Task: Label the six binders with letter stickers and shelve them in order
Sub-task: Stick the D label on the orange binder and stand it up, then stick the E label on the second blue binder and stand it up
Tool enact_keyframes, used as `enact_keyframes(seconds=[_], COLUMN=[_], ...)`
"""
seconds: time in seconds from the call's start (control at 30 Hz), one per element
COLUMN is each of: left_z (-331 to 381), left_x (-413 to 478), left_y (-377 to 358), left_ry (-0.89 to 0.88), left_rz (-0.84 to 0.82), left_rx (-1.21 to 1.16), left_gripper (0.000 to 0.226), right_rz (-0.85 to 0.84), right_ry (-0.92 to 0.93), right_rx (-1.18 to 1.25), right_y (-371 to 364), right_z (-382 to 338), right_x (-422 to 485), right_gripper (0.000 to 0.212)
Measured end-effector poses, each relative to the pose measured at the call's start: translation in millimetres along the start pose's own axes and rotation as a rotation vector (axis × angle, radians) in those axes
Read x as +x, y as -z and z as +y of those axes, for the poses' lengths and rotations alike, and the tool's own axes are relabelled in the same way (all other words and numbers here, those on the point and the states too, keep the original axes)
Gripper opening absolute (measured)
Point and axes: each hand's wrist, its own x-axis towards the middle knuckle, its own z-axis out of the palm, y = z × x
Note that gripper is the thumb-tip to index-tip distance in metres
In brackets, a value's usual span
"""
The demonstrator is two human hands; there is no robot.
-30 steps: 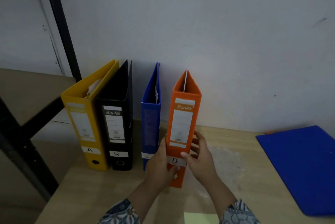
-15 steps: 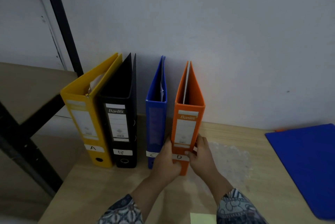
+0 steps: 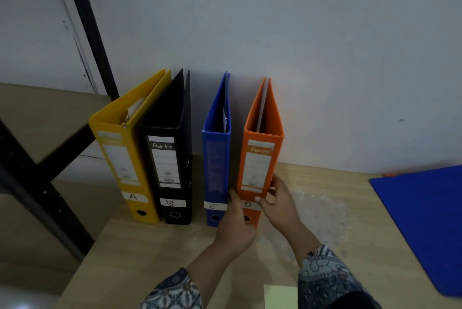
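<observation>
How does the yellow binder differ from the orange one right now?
Sticker: yellow binder reads A, orange binder reads D.
Place: yellow binder is leftmost, against the black binder; orange binder is rightmost in the row.
Handling: no hand touches the yellow binder; left hand and right hand both hold the orange binder low down.
Shared: both stand spine out on the wooden shelf.

It looks like an office: lever-arch binders stand on a wooden surface against a plain wall.
</observation>
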Motion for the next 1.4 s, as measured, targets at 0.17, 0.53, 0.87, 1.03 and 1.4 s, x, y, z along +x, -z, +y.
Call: enact_keyframes(seconds=[0.17, 0.53, 0.87, 1.03, 1.4], left_z=[1, 0, -28, -47, -72], left_x=[-20, -49, -69, -91, -109], left_y=[-9, -30, -74, -90, -103], left_ry=[0.049, 0.006, -0.031, -0.133, -0.171], left_rz=[-0.039, -0.082, -0.267, -0.426, -0.520], left_rx=[0.048, 0.171, 0.463, 0.691, 0.794], left_gripper=[0.097, 0.098, 0.056, 0.058, 0.090], right_rz=[-0.033, -0.007, -0.128, -0.282, -0.452], right_ry=[-0.009, -0.077, -0.248, -0.265, 0.076], right_rx=[0.063, 0.069, -0.064, -0.198, -0.386], right_y=[5, 24, 58, 67, 50], right_z=[5, 16, 113, 133, 147], right_x=[-6, -24, -95, -141, -185], right_gripper=[0.070, 0.058, 0.029, 0.034, 0.034])
